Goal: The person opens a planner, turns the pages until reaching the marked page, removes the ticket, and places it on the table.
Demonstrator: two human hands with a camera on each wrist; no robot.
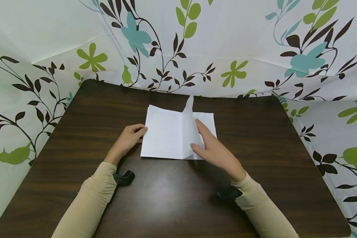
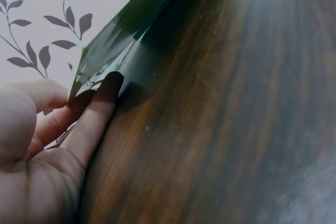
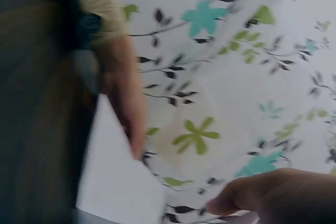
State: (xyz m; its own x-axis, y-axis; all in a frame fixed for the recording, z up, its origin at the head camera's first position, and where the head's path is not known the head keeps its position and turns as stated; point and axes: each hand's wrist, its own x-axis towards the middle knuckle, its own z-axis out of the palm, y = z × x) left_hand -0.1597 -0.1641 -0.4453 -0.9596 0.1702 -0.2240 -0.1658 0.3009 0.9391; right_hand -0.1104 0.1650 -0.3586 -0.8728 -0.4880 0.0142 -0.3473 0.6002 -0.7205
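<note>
An open notebook [image 1: 163,134] with lined white pages lies on the dark wooden table. My left hand [image 1: 130,136] holds its left edge, the thumb on top and fingers underneath. In the left wrist view the left hand [image 2: 58,124] grips the edge of the notebook's dark, shiny cover [image 2: 126,19]. One page [image 1: 191,132] stands partly raised and curved near the middle fold. Against that page is my right hand [image 1: 215,150], fingers extended and thumb spread apart. The right wrist view is blurred; the right hand [image 3: 283,195] shows at lower right, its fingertips out of sight.
The brown table [image 1: 166,198] extends on all sides of the notebook. Behind it hangs a white curtain [image 1: 226,39] printed with leaves, flowers and birds. Dark bands [image 1: 124,178] circle both wrists over beige sleeves.
</note>
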